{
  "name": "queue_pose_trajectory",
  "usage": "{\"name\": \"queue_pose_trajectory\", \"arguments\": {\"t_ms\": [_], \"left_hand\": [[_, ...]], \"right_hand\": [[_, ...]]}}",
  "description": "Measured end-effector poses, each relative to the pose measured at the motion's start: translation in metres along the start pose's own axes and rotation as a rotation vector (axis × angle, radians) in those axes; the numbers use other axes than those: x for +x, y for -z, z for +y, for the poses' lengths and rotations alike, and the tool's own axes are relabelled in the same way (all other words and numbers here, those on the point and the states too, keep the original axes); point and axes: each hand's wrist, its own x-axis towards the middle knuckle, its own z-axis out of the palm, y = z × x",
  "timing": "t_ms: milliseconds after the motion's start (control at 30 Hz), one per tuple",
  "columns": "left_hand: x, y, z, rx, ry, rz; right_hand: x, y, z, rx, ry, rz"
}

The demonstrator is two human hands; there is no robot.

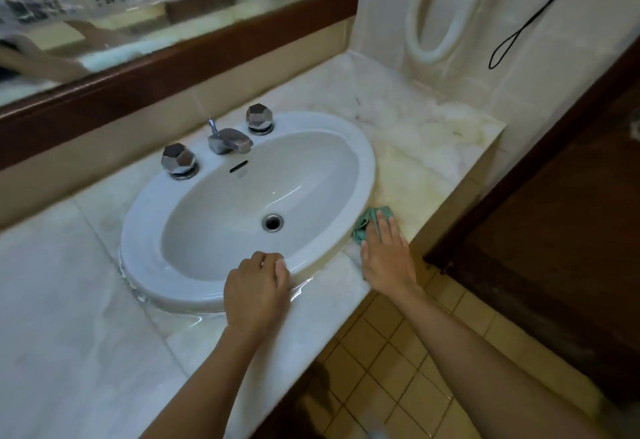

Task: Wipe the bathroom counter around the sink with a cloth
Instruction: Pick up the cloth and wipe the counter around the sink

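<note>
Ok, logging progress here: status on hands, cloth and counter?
Right hand flat on green cloth, counter right of sink. Left hand on sink's front rim. Nothing in the way.

A home bathroom: white oval sink (194, 262) with chrome taps (229, 140), marble counter (426, 127), framed mirror (145, 6), tiled floor (398, 369)

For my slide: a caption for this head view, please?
Right hand presses a green cloth on the counter beside the sink; left hand rests on its rim.
</note>
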Motion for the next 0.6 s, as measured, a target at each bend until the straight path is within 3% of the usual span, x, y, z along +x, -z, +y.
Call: {"name": "queue_pose_trajectory", "arguments": {"t_ms": [167, 333, 500, 600], "left_hand": [[0.005, -0.003, 0.001, 0.032, -0.014, 0.004], [0.006, -0.007, 0.002, 0.058, -0.006, 0.024], [0.017, -0.005, 0.016, 0.001, 0.205, -0.031], [0.04, -0.008, 0.042, -0.238, 0.222, -0.037]], "right_hand": [[0.012, -0.004, -0.012, 0.026, -0.122, 0.05], [-0.023, -0.01, -0.011, -0.025, 0.053, 0.04], [0.005, 0.002, 0.003, -0.017, 0.042, 0.026], [0.029, 0.012, 0.014, -0.014, 0.054, -0.007]]}}
